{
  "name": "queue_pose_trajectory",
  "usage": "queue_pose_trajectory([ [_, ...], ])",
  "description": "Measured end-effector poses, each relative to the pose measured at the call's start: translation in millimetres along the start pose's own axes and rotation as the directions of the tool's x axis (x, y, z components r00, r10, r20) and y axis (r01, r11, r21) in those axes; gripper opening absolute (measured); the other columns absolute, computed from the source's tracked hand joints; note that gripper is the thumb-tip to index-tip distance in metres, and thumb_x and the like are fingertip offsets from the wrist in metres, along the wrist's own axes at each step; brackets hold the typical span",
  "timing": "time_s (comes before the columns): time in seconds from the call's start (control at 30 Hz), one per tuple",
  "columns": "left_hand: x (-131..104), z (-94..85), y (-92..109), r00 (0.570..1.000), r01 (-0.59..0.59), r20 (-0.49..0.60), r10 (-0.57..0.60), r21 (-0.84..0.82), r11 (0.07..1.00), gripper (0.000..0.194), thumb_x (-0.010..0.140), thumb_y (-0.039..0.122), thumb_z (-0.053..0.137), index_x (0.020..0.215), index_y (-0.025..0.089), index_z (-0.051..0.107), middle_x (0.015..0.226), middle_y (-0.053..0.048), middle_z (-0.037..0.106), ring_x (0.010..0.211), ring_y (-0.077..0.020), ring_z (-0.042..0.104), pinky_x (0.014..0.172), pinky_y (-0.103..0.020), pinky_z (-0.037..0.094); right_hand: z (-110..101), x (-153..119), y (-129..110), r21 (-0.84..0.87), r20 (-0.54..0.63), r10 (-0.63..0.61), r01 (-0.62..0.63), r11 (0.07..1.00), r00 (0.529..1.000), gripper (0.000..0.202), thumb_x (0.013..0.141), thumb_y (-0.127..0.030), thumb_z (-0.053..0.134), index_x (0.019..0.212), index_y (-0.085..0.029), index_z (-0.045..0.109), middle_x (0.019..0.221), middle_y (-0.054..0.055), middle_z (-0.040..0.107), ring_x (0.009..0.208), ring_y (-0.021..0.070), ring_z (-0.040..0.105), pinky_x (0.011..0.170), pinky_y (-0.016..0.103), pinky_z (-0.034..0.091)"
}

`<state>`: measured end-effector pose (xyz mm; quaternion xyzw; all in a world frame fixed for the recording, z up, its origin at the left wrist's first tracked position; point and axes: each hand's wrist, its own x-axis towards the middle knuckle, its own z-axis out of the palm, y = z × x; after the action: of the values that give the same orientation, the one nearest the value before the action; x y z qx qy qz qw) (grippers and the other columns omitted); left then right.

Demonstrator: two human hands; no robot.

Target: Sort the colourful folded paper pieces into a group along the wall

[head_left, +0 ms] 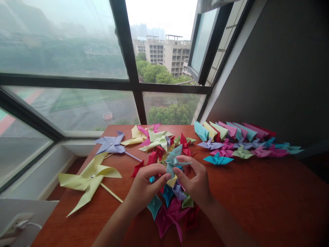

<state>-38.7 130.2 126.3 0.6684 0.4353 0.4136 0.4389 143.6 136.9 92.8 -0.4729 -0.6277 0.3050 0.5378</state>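
Note:
Above the middle of the table, a pale blue origami crane [172, 161] is pinched between my two hands. My left hand [148, 183] grips its left side with thumb and fingers. On the other side, my right hand [194, 178] has thumb and forefinger closed on the crane's right part. Beneath them lies a heap of folded paper pieces in several colours, with a magenta paper piece [171, 216] at the near end and a teal paper piece [154, 206] beside it. My hands and the crane hide part of the heap.
Paper pinwheels lie at the left: a large pale yellow pinwheel [94, 175] and a lilac pinwheel [111, 143]. Rows of folded paper, including a bright blue paper piece [218, 160], stand at the back right. The brown table [257, 202] meets a window [169, 88] with one pane swung outward.

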Motion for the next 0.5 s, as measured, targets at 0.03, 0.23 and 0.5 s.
queue_pose_trajectory([
  [0.03, 0.4, 0.1, 0.8, 1.000, -0.025, 0.011, 0.025, 0.022, 0.999, 0.021, 0.090, 0.032, 0.067, 0.078, 0.016, 0.076, 0.078, -0.008, 0.072, 0.074, -0.0207, 0.064, 0.070, -0.029, 0.050, 0.1, 0.5, 0.3, 0.005, 0.002, 0.005, -0.005, 1.000, 1.000, 0.025, 0.084, -0.035, 0.072, 0.104, -0.020, 0.072, 0.076, 0.002, 0.064, 0.056, 0.0125, 0.051, 0.054, 0.025, 0.045],
  [0.23, 0.6, 2.1, 2.0, 0.993, -0.114, 0.048, 0.110, 0.093, 0.989, 0.018, 0.090, 0.025, 0.067, 0.077, 0.017, 0.075, 0.077, -0.007, 0.067, 0.069, -0.0178, 0.061, 0.066, -0.026, 0.048, -0.8, 3.8, 0.6, 0.035, 0.066, 0.073, -0.076, 0.997, 0.995, 0.029, 0.081, -0.034, 0.074, 0.105, -0.018, 0.075, 0.055, -0.005, 0.042, 0.048, 0.0097, 0.036, 0.045, 0.023, 0.030],
  [0.5, -2.6, 2.3, -2.3, 0.986, -0.162, 0.072, 0.153, 0.135, 0.978, 0.012, 0.090, 0.019, 0.067, 0.079, 0.018, 0.073, 0.083, -0.007, 0.066, 0.073, -0.0171, 0.061, 0.068, -0.025, 0.049, -5.3, 8.6, 0.0, 0.059, 0.144, 0.093, -0.102, 0.993, 0.985, 0.023, 0.081, -0.034, 0.074, 0.098, -0.018, 0.076, 0.053, -0.005, 0.043, 0.047, 0.0086, 0.035, 0.045, 0.023, 0.028],
])
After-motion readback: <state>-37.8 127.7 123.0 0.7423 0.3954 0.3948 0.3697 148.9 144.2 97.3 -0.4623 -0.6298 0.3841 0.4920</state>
